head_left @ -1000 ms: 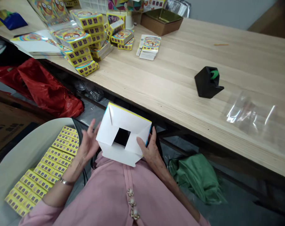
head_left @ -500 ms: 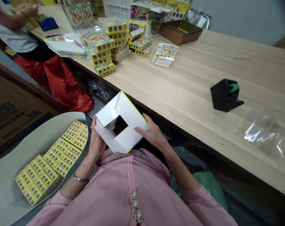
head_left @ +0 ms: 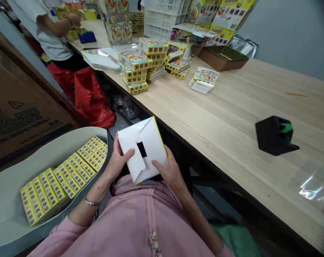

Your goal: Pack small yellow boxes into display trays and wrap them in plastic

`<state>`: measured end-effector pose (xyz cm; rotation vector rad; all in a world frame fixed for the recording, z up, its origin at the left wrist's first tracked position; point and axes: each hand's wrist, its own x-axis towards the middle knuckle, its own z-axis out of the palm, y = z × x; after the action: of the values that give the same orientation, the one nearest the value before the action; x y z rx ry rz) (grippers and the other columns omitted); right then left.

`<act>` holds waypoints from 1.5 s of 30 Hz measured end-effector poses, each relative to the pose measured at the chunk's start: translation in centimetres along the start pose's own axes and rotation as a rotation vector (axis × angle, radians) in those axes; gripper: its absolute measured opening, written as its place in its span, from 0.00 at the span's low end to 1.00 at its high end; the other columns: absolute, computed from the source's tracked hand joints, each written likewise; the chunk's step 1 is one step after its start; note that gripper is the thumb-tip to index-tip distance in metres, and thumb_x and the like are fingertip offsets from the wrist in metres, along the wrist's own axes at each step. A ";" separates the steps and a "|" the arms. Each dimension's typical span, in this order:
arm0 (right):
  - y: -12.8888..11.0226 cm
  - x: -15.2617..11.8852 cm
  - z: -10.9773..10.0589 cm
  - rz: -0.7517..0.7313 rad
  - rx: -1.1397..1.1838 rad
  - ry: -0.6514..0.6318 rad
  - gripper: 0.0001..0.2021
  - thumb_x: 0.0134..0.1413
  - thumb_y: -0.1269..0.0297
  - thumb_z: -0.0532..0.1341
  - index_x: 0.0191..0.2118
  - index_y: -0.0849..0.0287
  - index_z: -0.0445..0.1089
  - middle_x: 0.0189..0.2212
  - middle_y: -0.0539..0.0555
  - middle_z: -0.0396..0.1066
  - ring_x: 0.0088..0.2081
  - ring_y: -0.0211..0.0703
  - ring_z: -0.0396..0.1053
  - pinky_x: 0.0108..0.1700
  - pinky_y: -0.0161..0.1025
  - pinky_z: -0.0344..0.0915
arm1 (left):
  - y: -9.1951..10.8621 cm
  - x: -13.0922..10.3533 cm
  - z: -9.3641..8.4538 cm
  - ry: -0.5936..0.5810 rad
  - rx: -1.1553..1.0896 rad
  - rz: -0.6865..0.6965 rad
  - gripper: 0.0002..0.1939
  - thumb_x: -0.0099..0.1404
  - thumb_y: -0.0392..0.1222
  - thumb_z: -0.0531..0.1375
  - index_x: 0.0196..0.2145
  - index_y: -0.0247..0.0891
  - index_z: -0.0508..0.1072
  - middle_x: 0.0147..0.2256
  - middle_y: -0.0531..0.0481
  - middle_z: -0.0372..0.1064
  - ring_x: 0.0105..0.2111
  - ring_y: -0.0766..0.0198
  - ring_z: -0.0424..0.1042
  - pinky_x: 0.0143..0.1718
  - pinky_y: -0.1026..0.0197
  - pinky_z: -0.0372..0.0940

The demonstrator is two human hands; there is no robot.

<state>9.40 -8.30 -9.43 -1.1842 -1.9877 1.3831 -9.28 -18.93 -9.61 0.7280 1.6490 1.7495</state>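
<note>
Left hand (head_left: 116,162) and right hand (head_left: 172,172) grasping white carton (head_left: 155,142), apparently folding flaps (head_left: 136,166); next move likely calls for pressing them flat.

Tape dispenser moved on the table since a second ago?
No. Against the table, the tape dispenser sits in the same spot; the camera view shifted.

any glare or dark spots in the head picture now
In the head view, white glare streaks the clear plastic at right; deep shadow lies under the table; the white box looks bright; the upper right corner darkens.
</note>
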 end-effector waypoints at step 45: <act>1.0 -3.5 0.1 -0.133 -0.041 -0.036 0.34 0.63 0.48 0.55 0.69 0.60 0.53 0.66 0.63 0.57 0.66 0.53 0.56 0.65 0.51 0.59 | 2.9 -0.3 0.2 -0.062 -0.108 -0.169 0.46 0.57 0.54 0.68 0.66 0.48 0.52 0.59 0.42 0.67 0.53 0.47 0.72 0.50 0.50 0.71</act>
<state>11.58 -11.15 -10.05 -1.0310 -2.0884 1.3114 -9.12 -19.13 -6.71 0.5700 1.5163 1.6651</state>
